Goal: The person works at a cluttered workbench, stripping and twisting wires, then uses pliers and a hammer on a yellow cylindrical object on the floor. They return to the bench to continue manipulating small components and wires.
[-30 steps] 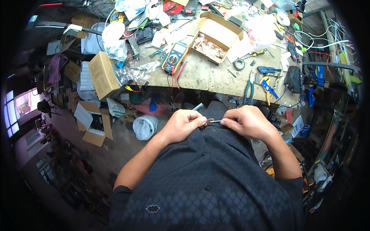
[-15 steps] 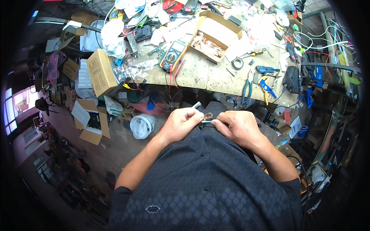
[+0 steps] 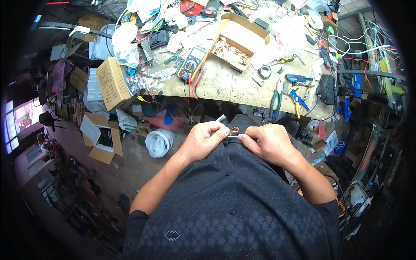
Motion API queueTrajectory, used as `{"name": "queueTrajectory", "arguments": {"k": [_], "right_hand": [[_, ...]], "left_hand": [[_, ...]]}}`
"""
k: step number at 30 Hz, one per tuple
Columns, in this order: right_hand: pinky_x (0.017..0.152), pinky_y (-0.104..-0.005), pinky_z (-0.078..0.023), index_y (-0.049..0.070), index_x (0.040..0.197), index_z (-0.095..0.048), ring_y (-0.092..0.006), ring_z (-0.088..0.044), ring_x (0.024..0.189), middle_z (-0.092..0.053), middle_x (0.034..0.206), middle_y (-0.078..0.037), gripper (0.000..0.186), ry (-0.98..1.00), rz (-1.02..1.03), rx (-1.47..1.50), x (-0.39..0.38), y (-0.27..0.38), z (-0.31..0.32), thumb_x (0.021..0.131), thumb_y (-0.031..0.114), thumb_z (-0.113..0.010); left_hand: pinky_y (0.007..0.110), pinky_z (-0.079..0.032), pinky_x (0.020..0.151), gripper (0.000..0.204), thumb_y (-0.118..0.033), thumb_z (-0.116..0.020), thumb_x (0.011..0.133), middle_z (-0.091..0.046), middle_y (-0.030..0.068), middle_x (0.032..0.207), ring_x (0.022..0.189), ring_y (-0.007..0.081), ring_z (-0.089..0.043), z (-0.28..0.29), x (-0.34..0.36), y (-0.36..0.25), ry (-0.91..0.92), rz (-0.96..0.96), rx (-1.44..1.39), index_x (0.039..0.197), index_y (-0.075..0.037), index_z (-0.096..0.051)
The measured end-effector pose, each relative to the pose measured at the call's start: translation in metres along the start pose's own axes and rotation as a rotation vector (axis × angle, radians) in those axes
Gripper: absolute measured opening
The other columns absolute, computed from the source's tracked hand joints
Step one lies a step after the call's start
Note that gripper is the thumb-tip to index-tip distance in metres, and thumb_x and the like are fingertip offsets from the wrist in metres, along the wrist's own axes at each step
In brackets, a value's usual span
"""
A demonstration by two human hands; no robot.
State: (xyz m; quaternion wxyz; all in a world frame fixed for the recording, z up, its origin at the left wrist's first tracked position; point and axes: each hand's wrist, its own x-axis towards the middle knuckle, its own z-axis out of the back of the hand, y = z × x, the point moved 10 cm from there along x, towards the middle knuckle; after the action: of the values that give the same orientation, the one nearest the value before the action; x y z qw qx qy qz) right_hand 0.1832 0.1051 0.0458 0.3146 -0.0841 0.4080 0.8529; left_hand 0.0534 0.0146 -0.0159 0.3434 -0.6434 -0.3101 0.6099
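Close to my belly, my left hand (image 3: 204,138) is closed in a pinch, with a small copper loop (image 3: 234,129), like a ring terminal, standing out past its thumb. A silvery bar-like piece (image 3: 222,118) also sticks out beyond those fingers. Between the hands a thin pale strip (image 3: 232,137) shows, and whether it belongs to the same piece I cannot tell. My right hand (image 3: 271,143) has its fingers curled and its thumb at that strip's end. What lies inside its grip is hidden.
Ahead stands a cluttered workbench (image 3: 212,89). On it lie a multimeter (image 3: 190,65), an open cardboard box (image 3: 242,60) of small copper parts, black tape (image 3: 264,71), pliers (image 3: 276,102), a wire stripper (image 3: 298,102) and a utility knife (image 3: 299,78). A white bucket (image 3: 159,143) stands below left.
The copper loop has tilted slightly between my fingers. Both hands stay almost in place, while the bench shifts a little in the picture as the view moves.
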Motion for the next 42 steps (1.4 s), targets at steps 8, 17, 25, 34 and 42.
{"name": "queueTrajectory", "arguments": {"k": [8, 17, 25, 34, 42], "right_hand": [[0.064, -0.0475, -0.054, 0.011, 0.085, -0.074, -0.0362, -0.070, 0.070, -0.069, 0.069, -0.013, 0.035, 0.067, -0.027, -0.032, 0.004, -0.001, 0.004, 0.099, 0.042, -0.064], [0.066, -0.0464, -0.055, 0.013, 0.087, -0.074, -0.0340, -0.072, 0.076, -0.071, 0.076, -0.012, 0.035, 0.141, -0.022, -0.050, 0.010, -0.006, -0.004, 0.098, 0.044, -0.063], [0.065, -0.0455, -0.054, 0.011, 0.078, -0.069, -0.0319, -0.070, 0.072, -0.068, 0.071, -0.009, 0.032, -0.117, 0.094, -0.100, 0.006, 0.012, 0.006, 0.095, 0.038, -0.069], [0.064, -0.0400, -0.046, 0.012, 0.075, -0.069, -0.0262, -0.066, 0.071, -0.064, 0.072, -0.005, 0.027, -0.255, 0.184, -0.160, 0.011, 0.017, 0.003, 0.090, 0.034, -0.074], [0.061, -0.0414, -0.047, 0.010, 0.076, -0.069, -0.0277, -0.065, 0.069, -0.063, 0.071, -0.007, 0.024, -0.244, 0.151, -0.104, 0.017, 0.016, -0.003, 0.089, 0.029, -0.077]], "left_hand": [[0.023, -0.045, 0.071, 0.025, -0.021, -0.061, 0.107, -0.065, -0.0043, 0.085, 0.080, 0.0032, -0.054, -0.001, 0.003, 0.001, 0.014, 0.022, 0.007, 0.102, 0.000, -0.073], [0.023, -0.048, 0.073, 0.025, -0.020, -0.063, 0.105, -0.068, -0.0023, 0.087, 0.081, 0.0038, -0.057, 0.002, 0.002, 0.002, 0.036, 0.036, -0.013, 0.100, 0.002, -0.073], [0.025, -0.050, 0.075, 0.025, -0.017, -0.061, 0.105, -0.072, 0.0000, 0.089, 0.082, 0.0058, -0.061, 0.003, 0.002, 0.006, 0.057, 0.032, -0.107, 0.099, 0.003, -0.075], [0.022, -0.043, 0.064, 0.026, -0.020, -0.061, 0.106, -0.066, -0.0044, 0.082, 0.071, 0.0022, -0.052, 0.007, 0.003, 0.016, 0.054, 0.118, -0.176, 0.096, 0.000, -0.074], [0.022, -0.042, 0.063, 0.025, -0.021, -0.062, 0.105, -0.065, -0.0042, 0.081, 0.071, 0.0021, -0.052, 0.014, 0.004, 0.018, 0.016, 0.155, -0.155, 0.098, 0.000, -0.073]]}}
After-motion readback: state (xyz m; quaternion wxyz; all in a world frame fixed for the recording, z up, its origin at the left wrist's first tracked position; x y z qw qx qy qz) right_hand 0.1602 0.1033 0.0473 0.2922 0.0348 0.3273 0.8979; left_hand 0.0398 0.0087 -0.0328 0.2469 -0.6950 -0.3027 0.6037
